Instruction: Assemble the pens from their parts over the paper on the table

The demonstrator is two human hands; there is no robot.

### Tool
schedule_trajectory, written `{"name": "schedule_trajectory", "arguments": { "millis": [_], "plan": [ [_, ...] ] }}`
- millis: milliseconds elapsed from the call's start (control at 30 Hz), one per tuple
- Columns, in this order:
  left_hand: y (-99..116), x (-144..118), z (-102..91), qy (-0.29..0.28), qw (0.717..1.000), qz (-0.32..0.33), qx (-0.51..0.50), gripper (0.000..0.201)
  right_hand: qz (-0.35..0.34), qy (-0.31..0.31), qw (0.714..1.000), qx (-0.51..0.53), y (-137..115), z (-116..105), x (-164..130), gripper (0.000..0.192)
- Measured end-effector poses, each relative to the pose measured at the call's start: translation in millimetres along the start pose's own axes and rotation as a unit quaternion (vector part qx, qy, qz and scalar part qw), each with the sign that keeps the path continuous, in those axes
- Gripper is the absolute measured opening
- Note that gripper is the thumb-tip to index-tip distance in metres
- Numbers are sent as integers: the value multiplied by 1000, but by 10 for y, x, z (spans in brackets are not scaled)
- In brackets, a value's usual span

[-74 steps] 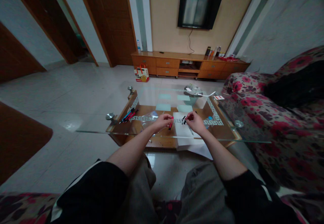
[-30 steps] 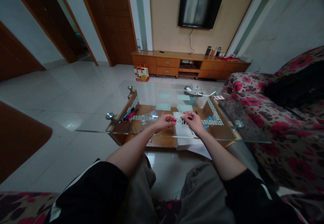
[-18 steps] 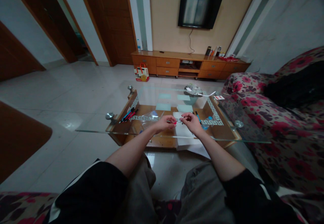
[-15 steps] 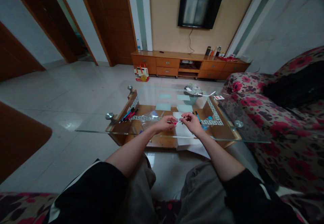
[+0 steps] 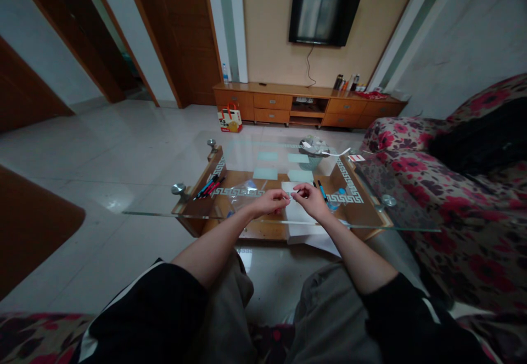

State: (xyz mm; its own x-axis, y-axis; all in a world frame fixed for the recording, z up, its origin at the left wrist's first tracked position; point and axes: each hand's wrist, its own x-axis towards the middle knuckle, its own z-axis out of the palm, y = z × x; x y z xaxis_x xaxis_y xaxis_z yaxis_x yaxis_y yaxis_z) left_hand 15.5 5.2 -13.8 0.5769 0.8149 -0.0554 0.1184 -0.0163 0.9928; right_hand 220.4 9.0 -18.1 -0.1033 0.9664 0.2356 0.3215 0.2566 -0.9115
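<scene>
My left hand is closed around a small pen part that is almost fully hidden in the fingers. My right hand pinches a thin pale pen refill whose other end meets the left hand's fingertips. Both hands hover close together over a white paper sheet on the glass coffee table. A blue pen lies just beyond the right hand.
A bunch of red, blue and black pens lies at the table's left end, a clear plastic bag beside it. A small basket stands at the far side. A floral sofa is on the right.
The hands have drawn together until the fingertips meet. The red pen piece seen in my left hand is now hidden. A blue pen now shows on the table past my right hand.
</scene>
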Motion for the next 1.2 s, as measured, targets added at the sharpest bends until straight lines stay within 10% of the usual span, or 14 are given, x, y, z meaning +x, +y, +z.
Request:
{"name": "schedule_trajectory", "arguments": {
  "millis": [400,600,900,1200],
  "plan": [
    [18,43,18,32,999,-2,-9,40,0,1,999,40,13,0,18,34],
    [-64,83,-17,55,998,-15,-25,36,17,105,981,-164,120,-258,68,19],
    [-110,94,-39,60,998,-27,-25,32,88,-44,926,-363,323,-284,37,18],
    [-101,99,-42,63,997,-29,-33,30,92,-62,923,-369,412,-296,35,10]
  ]
}}
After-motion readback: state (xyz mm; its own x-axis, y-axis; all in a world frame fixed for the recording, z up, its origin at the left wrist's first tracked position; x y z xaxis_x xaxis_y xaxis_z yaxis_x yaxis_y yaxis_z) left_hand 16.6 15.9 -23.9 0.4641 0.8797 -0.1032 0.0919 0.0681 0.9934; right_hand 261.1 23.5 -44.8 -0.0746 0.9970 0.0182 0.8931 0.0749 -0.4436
